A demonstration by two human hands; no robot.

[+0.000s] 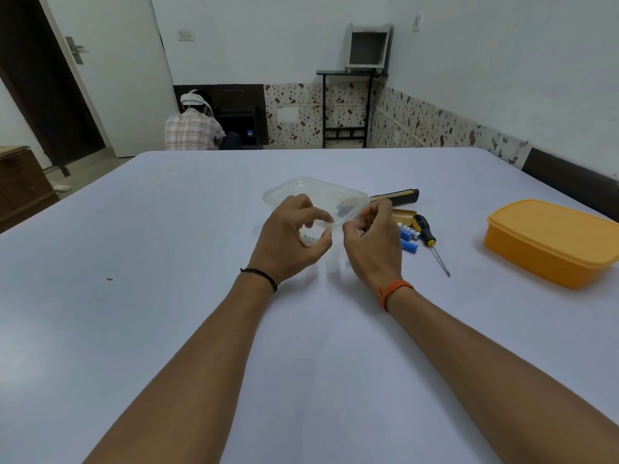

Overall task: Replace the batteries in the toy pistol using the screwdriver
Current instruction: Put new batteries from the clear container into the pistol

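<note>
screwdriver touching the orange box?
Apart. Head view shows bare table between the screwdriver and the orange box.

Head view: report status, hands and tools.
Both hands, left and right, grip clear container. Screwdriver and blue batteries untouched on table. Toy pistol not clearly identifiable.

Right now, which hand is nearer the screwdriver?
Right. The right hand is just left of the screwdriver, by the batteries; the left hand is farther left.

left hand [288, 234]: fingers curled, pinching | right hand [373, 234]: fingers curled, pinching
</note>
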